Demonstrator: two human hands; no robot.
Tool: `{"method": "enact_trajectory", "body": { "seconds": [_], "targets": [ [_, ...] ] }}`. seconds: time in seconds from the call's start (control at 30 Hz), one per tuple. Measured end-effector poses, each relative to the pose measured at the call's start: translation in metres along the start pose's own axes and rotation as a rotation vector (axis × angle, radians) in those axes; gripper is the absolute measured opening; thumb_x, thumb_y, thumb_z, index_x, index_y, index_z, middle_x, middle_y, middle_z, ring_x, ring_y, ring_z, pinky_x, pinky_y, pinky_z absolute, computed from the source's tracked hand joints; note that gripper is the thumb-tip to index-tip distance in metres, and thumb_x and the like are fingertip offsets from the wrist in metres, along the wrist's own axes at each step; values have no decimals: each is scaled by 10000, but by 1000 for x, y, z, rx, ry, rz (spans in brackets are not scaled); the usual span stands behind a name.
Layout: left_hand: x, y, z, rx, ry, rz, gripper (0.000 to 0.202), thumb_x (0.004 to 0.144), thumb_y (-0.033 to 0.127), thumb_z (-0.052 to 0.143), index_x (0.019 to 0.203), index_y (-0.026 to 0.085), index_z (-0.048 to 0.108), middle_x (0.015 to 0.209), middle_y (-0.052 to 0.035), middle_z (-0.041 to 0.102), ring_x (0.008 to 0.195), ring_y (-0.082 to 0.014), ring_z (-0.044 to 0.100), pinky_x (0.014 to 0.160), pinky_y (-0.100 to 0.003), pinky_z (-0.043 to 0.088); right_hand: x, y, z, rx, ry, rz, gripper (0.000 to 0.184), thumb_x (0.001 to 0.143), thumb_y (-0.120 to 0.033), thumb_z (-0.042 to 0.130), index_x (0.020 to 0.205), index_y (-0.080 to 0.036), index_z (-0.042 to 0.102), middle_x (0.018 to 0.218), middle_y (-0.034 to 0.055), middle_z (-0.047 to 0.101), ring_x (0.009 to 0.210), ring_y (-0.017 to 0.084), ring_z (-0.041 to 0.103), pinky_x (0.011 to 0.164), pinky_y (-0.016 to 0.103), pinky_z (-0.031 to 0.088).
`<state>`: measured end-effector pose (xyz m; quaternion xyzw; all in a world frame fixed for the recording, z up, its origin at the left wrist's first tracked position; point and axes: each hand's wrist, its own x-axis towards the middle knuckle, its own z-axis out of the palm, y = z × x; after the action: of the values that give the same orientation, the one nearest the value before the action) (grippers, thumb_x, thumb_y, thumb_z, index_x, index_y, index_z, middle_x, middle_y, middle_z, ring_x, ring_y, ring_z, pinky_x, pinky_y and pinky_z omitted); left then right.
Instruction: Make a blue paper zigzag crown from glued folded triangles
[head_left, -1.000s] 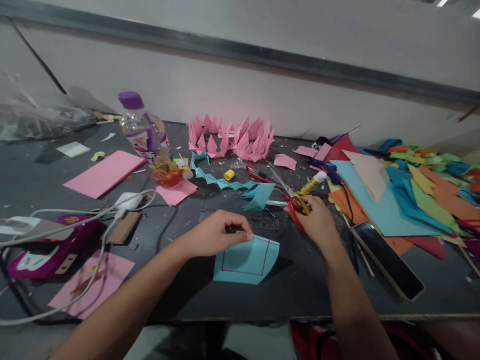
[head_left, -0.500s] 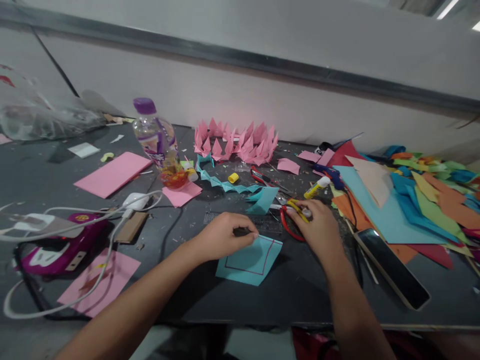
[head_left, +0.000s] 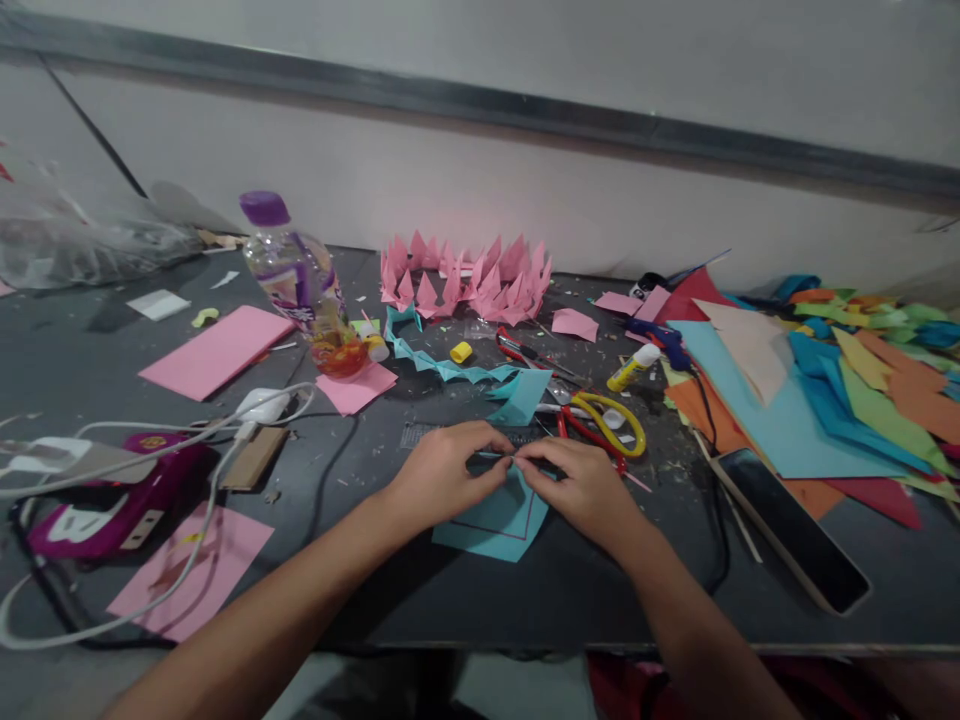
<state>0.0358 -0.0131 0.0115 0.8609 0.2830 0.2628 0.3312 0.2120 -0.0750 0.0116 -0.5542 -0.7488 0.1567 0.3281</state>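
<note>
A teal paper square (head_left: 491, 525) with a dark red pen outline lies on the dark table (head_left: 600, 590) in front of me. My left hand (head_left: 442, 470) pinches its top edge with curled fingers. My right hand (head_left: 577, 485) meets it fingertip to fingertip, also pinching that edge. Red and yellow scissors (head_left: 600, 420) lie flat just beyond my right hand. A folded teal piece (head_left: 521, 395) and a teal zigzag strip (head_left: 435, 362) sit further back, before a ring of pink folded points (head_left: 465, 278).
A purple-capped bottle (head_left: 296, 275), pink sheets (head_left: 217, 350), a magenta device (head_left: 112, 495) with white cables lie left. A glue stick (head_left: 630, 367), a heap of coloured paper (head_left: 832, 390) and a phone (head_left: 795, 540) lie right. The table's front edge runs just below my wrists.
My right hand let go of the scissors, which now lie on the table, and moved left to join my left hand on the teal square's top edge.
</note>
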Motion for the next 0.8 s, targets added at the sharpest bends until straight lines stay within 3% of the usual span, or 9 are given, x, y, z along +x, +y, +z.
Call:
{"method": "enact_trajectory", "body": {
  "seconds": [0.17,0.33,0.43,0.57,0.7,0.8],
  "targets": [
    [-1,2,0,55,8,4,100,774,195,557,753,182,654,789,-18,689,748,-143,630,686,-223,448,-1,1,6,-72,51,-65,169,821,-218,505,752,-216,659,731,48,699,692,176,645,662,277,485],
    [5,-1,-5,-109,-52,-83,70,682,155,592,620,156,624,641,4,639,623,-121,583,600,-209,418,-1,-1,10,-80,19,-123,213,845,-213,473,725,-214,649,692,37,674,658,153,620,634,249,457],
    [8,-4,-11,-199,-136,-128,55,653,141,587,612,147,622,615,9,630,602,-111,561,593,-207,413,0,-3,6,-21,-3,-100,203,840,-210,487,716,-209,648,679,25,664,637,137,609,615,231,446],
    [10,-15,-25,-190,-155,-184,48,644,164,585,613,148,618,617,7,640,603,-112,556,600,-214,420,0,-2,-7,72,10,-22,174,806,-198,514,692,-208,645,682,15,674,629,137,616,619,237,454],
    [12,-25,-41,-79,0,-254,63,654,183,578,612,143,602,616,-3,628,593,-116,554,594,-223,434,0,3,-20,122,107,83,152,753,-201,530,637,-224,625,638,-6,665,609,152,612,602,262,459],
    [13,-20,-43,-98,105,-220,178,741,291,579,740,128,653,737,-41,678,668,-137,597,639,-238,466,0,4,-20,134,134,113,137,743,-204,542,632,-225,620,631,-10,664,609,154,608,602,265,460]
  ]
}}
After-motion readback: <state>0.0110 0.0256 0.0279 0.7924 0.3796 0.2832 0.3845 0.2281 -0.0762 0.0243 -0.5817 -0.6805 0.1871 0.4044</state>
